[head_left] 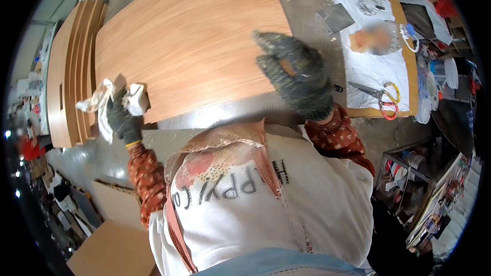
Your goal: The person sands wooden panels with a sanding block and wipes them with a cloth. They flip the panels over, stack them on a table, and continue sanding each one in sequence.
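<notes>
A large wood-grain panel (194, 36) with rounded corners lies flat on the grey work table in front of me. My left hand (124, 118), in a dark work glove with a yellow cuff edge, is closed around a crumpled white cloth (136, 99) at the panel's near left corner. Part of the cloth hangs out on the hand's left side. Over the panel's right edge is my right hand (302, 76), in a dark, dusty glove. Its fingers and thumb curve toward the left with a gap between them, and nothing shows in the grip.
Several similar panels (71, 76) stand stacked at the left. On the right, a white sheet (358, 66) carries scissors (381, 94) with yellow and red handles and a clear bottle (391, 36). A flat grey piece (336, 18) lies beside it. A brown board (112, 250) is at the lower left.
</notes>
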`<state>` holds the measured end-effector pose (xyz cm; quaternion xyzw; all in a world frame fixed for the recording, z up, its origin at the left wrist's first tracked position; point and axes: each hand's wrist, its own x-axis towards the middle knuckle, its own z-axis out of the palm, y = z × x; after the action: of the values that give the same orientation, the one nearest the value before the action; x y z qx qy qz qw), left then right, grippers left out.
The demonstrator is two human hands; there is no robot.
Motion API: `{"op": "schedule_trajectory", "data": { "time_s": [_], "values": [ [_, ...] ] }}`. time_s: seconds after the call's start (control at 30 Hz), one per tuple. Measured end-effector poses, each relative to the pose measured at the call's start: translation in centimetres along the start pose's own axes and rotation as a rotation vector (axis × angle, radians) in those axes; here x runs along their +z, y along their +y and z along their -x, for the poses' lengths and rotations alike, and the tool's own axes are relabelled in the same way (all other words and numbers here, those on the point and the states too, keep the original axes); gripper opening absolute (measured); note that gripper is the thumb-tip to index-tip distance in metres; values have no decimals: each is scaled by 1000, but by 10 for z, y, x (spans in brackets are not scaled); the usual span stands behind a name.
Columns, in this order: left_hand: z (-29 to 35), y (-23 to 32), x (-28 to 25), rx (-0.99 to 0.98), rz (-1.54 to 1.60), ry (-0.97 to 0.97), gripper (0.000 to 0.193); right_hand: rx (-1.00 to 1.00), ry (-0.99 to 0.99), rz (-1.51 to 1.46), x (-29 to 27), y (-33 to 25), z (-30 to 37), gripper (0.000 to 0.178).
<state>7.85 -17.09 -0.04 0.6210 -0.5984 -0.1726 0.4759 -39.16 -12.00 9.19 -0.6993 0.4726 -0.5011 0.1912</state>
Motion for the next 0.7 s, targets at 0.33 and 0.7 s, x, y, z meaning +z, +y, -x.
{"op": "schedule_trajectory", "data": {
  "time_s": [0.33,0.7],
  "values": [
    [13,50,22,332,-501,45,29,18,421,-96,-50,0,12,38],
    [14,51,21,356,-499,91,30,90,436,-42,-68,9,18,35]
  ]
}}
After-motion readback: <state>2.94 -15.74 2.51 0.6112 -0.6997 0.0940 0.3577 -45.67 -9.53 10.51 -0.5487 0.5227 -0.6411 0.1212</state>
